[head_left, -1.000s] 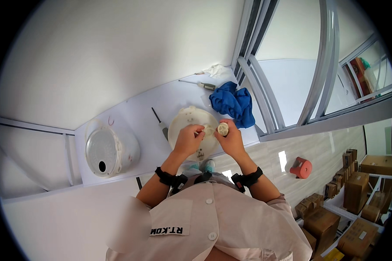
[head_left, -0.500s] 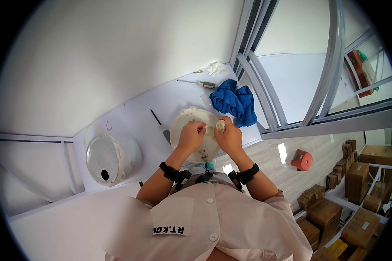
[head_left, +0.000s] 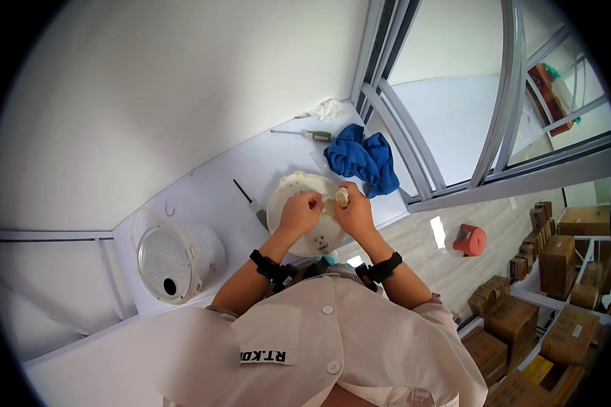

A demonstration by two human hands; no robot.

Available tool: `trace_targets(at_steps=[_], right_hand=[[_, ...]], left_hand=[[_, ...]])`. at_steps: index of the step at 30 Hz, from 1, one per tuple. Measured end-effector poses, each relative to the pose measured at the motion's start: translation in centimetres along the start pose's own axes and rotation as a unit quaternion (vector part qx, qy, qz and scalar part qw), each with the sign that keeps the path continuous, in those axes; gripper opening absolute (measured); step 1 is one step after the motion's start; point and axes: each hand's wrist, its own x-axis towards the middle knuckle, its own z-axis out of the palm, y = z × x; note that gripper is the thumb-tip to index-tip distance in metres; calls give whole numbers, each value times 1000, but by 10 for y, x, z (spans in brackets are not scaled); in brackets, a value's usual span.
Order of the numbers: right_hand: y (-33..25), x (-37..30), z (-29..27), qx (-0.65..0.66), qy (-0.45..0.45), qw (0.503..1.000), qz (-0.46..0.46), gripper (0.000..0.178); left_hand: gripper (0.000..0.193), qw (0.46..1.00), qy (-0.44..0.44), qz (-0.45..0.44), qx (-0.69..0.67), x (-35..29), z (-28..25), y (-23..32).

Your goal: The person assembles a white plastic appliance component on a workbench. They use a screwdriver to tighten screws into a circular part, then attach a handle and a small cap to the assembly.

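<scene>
A round off-white plastic cover [head_left: 282, 195] with small holes and dark marks lies at the table's front edge, under both hands. My right hand [head_left: 360, 216] is closed around a small cream-coloured cylindrical plastic piece [head_left: 342, 197], its round end facing up. Over the middle of the cover, my left hand [head_left: 300, 216] has its fingers curled into a pinch; what they hold, if anything, is hidden. Between the hands shows another pale cream part [head_left: 328, 207], partly covered by fingers. A screwdriver [head_left: 258, 213] with a grey handle lies just left of the cover.
At left stands a white drum-shaped appliance body [head_left: 214, 252] with a metallic end and a black hole. Farther back are a blue cloth [head_left: 360, 156], a second screwdriver [head_left: 316, 136] and a crumpled white cloth [head_left: 327, 109]. A red stool [head_left: 470, 241] and cardboard boxes [head_left: 511, 324] occupy the right.
The view has shifted slightly. Both hands stay over the cover in nearly the same pose, and the cream piece in my right hand has turned a little.
</scene>
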Motion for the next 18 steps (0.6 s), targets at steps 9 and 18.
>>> trace_targets(at_steps=[9,18], right_hand=[[12,-1,4,-9,80,996,-25,42],[20,4,0,59,20,990,129,47]], left_hand=[[24,1000,-18,12,-1,5,-4,-6],[26,999,-30,-19,-18,5,-5,-8]])
